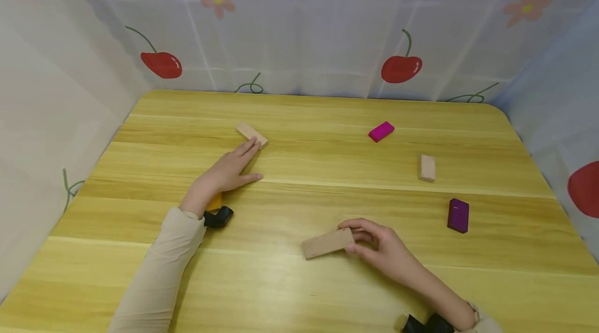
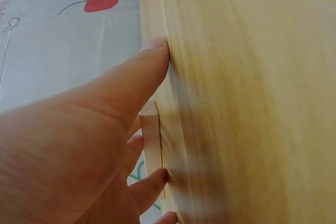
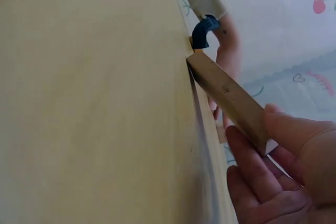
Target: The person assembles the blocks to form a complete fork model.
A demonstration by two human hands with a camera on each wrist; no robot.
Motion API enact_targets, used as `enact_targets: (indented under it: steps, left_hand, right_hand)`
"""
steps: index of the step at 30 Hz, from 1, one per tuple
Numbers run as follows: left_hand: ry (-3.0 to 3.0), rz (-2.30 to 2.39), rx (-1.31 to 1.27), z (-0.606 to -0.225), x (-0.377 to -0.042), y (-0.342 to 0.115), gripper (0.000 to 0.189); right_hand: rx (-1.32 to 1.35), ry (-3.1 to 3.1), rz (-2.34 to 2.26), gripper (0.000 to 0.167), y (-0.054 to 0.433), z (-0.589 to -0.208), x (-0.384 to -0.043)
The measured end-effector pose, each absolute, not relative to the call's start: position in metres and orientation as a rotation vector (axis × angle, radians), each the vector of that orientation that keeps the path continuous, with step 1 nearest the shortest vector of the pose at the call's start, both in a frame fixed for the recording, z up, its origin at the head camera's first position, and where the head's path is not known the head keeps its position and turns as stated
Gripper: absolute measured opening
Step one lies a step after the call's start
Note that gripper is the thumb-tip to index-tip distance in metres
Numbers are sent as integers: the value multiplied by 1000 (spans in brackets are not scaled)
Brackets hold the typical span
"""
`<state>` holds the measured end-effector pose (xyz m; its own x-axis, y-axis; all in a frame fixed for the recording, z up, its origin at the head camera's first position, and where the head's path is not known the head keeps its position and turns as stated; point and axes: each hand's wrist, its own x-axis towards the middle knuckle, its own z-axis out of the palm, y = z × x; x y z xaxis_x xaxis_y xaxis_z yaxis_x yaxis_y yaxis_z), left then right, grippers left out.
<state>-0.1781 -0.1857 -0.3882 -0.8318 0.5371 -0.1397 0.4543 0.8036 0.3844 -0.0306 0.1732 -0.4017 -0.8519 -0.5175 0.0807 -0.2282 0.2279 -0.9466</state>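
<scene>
1 plain block (image 1: 324, 244), on or just above the table (image 1: 281, 291) (contact unclear), 4 o'clock of the left hand (image 1: 223, 172), pinched at its 3 o'clock end by the right hand (image 1: 382, 251). 1-end grip: loosened fingers could let it pivot or drop. Left hand spread, not gripping, fingertips (image 1: 255, 141) on a 2nd plain block (image 1: 246, 130) at 11 o'clock from the 1st; uneven pressing could skid it. Orange piece (image 1: 215, 202) by the left wrist (image 1: 195, 200): a sweep might knock it.
</scene>
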Motion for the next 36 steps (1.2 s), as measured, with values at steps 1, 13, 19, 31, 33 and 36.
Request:
enact_targets:
  steps: [1,13,19,31,33,36]
  left_hand:
    - [2749,500,768,-388,-178,-186,79]
    - [2744,514,768,-388,-177,-186,80]
    - [2738,520,756,-388,-178,-186,80]
    - [2727,546,763,-389,-177,-187,80]
    - [2729,546,763,-389,-178,-187,80]
    - [2725,546,755,-389,-178,-187,79]
  right_hand:
    - [-671,2188,-1713,35,174,-401,-33]
    - [-500,2057,-1904,34,173,-394,-61]
    - [-298,2127,-1900,33,166,-383,-84]
    - [-144,2149,-1876,33,147,-381,-140]
    - [-116,2137,-1875,32,144,-382,-146]
    - [-68,2146,-1848,31,141,-384,-154]
